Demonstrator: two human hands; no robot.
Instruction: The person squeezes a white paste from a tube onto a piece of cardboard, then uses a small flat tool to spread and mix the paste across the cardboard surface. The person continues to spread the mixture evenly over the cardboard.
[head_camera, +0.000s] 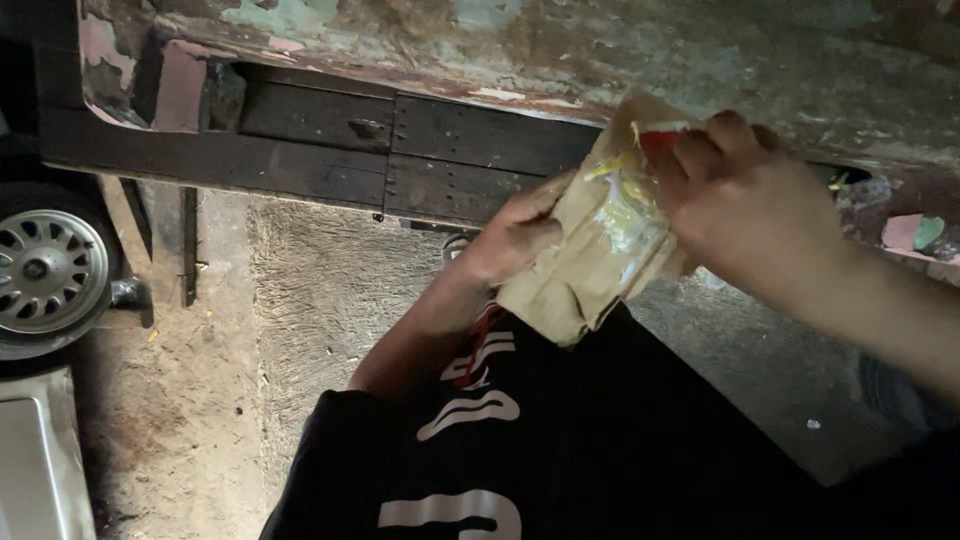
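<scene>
Black shirt (600, 450) below, you hold a crumpled brown paper packet (590, 250) with both hands, centre frame.
Your left hand (515, 235) grips its 9 o'clock edge; your right hand (750, 210) pinches the 1 o'clock end. Likely light, soft, tearable; hold the edges. Long axis runs 7 to 1 o'clock.
</scene>
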